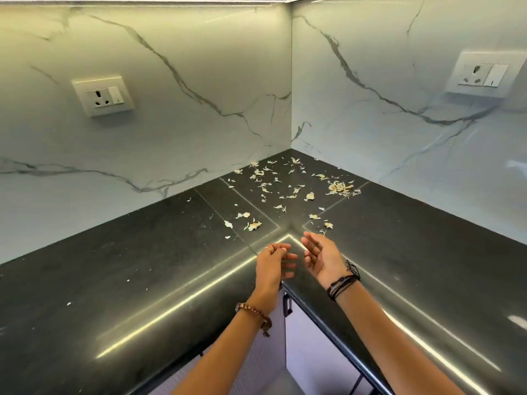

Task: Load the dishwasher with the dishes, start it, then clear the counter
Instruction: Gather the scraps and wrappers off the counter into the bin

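**Hovering over the corner, scraps ahead**

Holding both my hands over the inner corner of the black tabletop (114,280), I have them close together but not touching. My left hand (272,265) has its fingers loosely curled with nothing in them that I can see; there is a ring on one finger and a beaded bracelet (253,312) on that wrist. My right hand (322,259) is turned palm inward, fingers relaxed and slightly bent, also holding nothing, with dark thread bands (343,282) round its wrist.

The dry, pale peel scraps (339,187) lie scattered on the tabletop beyond my fingertips, spreading back toward the corner where the two marble walls meet. The thickest heap sits to the right, near the right wall; a few loose flakes (252,226) lie just ahead of my left hand.

A socket with a switch (103,96) is set in the left wall, and another socket (483,75) in the right wall. Below my forearms the cabinet fronts (310,346) show under the tabletop edge.
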